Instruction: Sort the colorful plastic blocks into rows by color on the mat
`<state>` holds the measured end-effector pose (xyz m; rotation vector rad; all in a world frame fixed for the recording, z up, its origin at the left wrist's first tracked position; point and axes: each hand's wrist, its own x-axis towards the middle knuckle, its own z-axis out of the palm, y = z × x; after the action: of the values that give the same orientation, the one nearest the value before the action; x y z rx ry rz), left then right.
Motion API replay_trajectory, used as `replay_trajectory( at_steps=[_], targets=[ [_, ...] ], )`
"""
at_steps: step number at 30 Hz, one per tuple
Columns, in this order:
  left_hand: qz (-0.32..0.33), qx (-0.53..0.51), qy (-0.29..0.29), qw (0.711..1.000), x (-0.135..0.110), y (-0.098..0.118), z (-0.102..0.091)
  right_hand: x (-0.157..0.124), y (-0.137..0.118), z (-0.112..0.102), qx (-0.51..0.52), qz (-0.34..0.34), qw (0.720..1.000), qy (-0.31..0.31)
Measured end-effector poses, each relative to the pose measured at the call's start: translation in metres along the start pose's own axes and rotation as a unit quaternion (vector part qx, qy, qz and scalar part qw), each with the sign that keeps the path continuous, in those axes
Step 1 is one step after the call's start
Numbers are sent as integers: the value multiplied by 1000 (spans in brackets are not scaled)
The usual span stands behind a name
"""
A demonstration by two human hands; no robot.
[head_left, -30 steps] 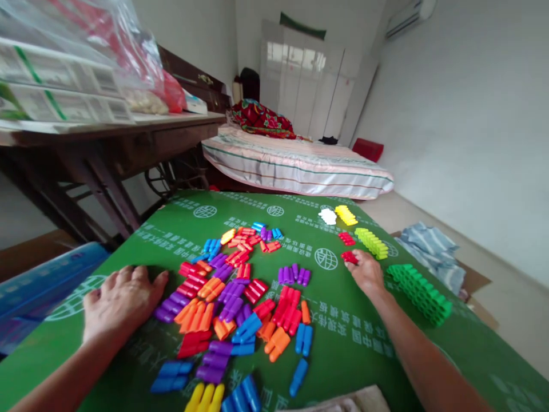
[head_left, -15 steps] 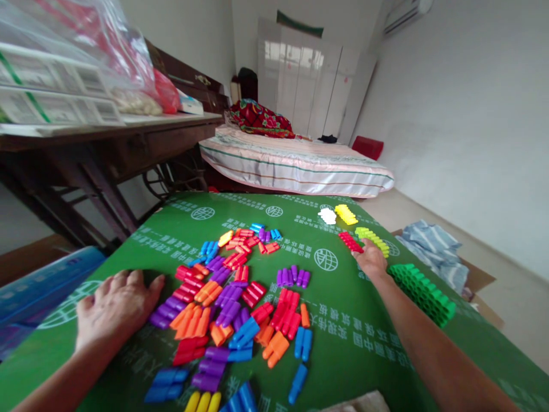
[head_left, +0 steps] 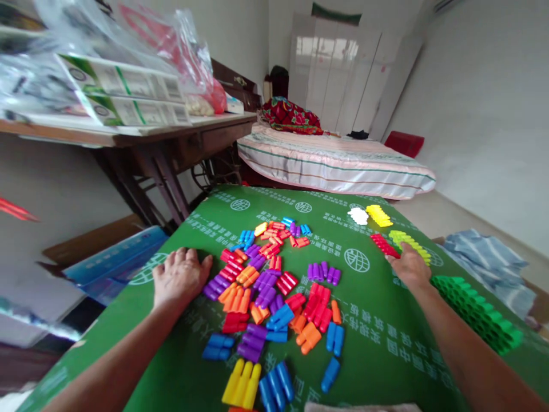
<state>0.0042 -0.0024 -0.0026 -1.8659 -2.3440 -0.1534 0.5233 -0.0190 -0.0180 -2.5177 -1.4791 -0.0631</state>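
Here the red row of blocks (head_left: 385, 245) lies on the green table (head_left: 377, 337), just beyond the right hand (head_left: 409, 266), whose fingertips touch its near end, fingers loosely curled and gripping nothing. It looks like light, stiff, smooth plastic; pinching its long sides would likely keep the joined pieces together. A second ago that hand carried a small red piece toward the row, which was shorter. The left hand (head_left: 180, 276) rests flat and open, well left of the row, beside the mixed pile (head_left: 274, 292).
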Motion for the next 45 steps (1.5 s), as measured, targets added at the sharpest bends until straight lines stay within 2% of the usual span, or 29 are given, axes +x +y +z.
replay_trajectory(
  at_steps=[3,6,9,11,14,17,21,24,27,31,36,39,43,45],
  targets=[
    [-4,1,9,1000,-1,-1,4,-18,-25,-9,-24,-25,999,16],
    [-4,-4,13,1000,-2,0,5,-53,-72,-19,45,-172,984,-20],
    [-4,-9,15,1000,-3,0,4,-92,-127,-30,145,-329,928,-92],
    [-4,-10,18,1000,-4,1,4,-113,-160,-36,150,-394,898,-129],
    [-6,-10,19,1000,-5,2,3,-134,-192,-40,81,-421,888,-165],
    [-9,-11,20,1000,-6,2,4,-144,-207,-37,29,-427,885,-186],
    [-12,-14,22,1000,-7,1,6,-142,-204,-37,30,-438,879,-184],
    [-11,-18,23,1000,-7,0,7,-128,-186,-43,72,-433,883,-164],
    [-11,-19,23,999,-6,0,8,-105,-155,-47,109,-389,907,-120],
    [-13,-15,22,1000,-4,0,9,-76,-103,-39,61,-338,933,-106],
    [-7,-10,14,1000,-4,1,6,-66,-55,-22,3,-347,927,-144],
    [-2,-13,4,1000,-2,0,3,-73,-47,-21,14,-335,933,-128],
    [1,-12,-9,1000,3,-1,1,-88,-58,-28,-9,-212,973,-90],
    [1,-11,-14,1000,6,-2,1,-95,-68,-30,-36,-173,981,-79]
  ],
)
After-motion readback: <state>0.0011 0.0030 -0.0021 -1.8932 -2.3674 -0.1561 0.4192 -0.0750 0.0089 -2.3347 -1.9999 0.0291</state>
